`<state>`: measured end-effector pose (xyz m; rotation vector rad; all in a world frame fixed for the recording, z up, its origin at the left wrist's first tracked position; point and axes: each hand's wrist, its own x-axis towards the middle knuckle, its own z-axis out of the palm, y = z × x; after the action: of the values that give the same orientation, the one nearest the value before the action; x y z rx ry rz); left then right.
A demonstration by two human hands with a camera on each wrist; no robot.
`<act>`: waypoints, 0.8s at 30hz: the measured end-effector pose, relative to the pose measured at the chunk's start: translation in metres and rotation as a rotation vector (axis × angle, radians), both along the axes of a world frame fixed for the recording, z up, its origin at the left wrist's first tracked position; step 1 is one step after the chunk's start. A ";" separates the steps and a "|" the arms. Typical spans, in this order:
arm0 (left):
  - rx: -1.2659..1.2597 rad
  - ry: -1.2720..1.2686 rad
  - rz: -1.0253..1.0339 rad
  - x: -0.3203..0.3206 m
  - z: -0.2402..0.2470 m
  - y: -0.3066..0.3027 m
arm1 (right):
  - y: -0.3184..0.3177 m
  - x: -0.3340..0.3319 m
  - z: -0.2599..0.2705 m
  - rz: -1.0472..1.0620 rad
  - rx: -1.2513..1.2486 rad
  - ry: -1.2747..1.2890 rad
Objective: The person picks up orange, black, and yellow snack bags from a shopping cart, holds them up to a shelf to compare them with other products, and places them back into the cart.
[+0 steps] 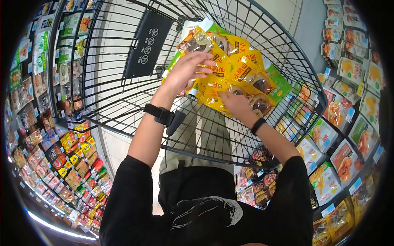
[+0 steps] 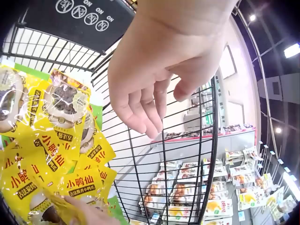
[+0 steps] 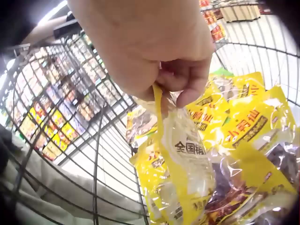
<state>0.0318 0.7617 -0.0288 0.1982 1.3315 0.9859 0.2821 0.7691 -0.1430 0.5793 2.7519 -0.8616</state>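
Several yellow food packets [image 1: 246,69] with clear windows and red lettering lie in a heap in the black wire shopping cart [image 1: 111,69]. Dark pieces of food show through their windows. My right hand [image 1: 239,107] is at the near side of the heap; the right wrist view has its thumb and fingers pinching the upper edge of one yellow packet [image 3: 180,159], which stands tilted up. Over the heap's left side hovers my left hand [image 1: 186,73], fingers loosely bent and holding nothing. In the left wrist view that hand [image 2: 154,79] is apart from the packets.
Green-and-white packages [image 1: 279,84] stick out from under the heap. A black panel [image 1: 148,43] with warning symbols is fixed at the cart's left end. Shelves of packaged food stand on both sides, with white packs [image 1: 324,137] close by the cart's right wall.
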 end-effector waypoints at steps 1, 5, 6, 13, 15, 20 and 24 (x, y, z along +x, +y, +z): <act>-0.007 0.034 -0.011 0.000 0.001 0.000 | -0.014 -0.003 -0.015 0.028 0.010 -0.033; 0.007 0.070 -0.029 0.000 0.012 0.002 | -0.059 -0.011 -0.019 0.139 0.012 0.004; 0.035 0.112 -0.050 0.002 0.018 0.005 | -0.060 -0.010 -0.021 0.149 -0.060 -0.147; 0.099 0.111 -0.049 0.007 0.030 0.009 | 0.000 -0.026 -0.046 -0.111 -0.097 -0.204; 0.115 0.097 -0.010 0.007 0.034 0.008 | 0.008 -0.024 -0.076 -0.186 -0.012 -0.154; 0.211 0.111 -0.010 0.007 0.045 0.008 | 0.013 -0.040 -0.093 -0.257 0.014 -0.268; 0.239 0.098 0.011 0.005 0.050 0.010 | 0.013 -0.039 -0.119 -0.111 -0.313 -0.223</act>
<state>0.0368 0.7714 0.0217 0.4261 1.3025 1.1566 0.2435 0.7825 -0.2621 0.7214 2.3434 -1.1478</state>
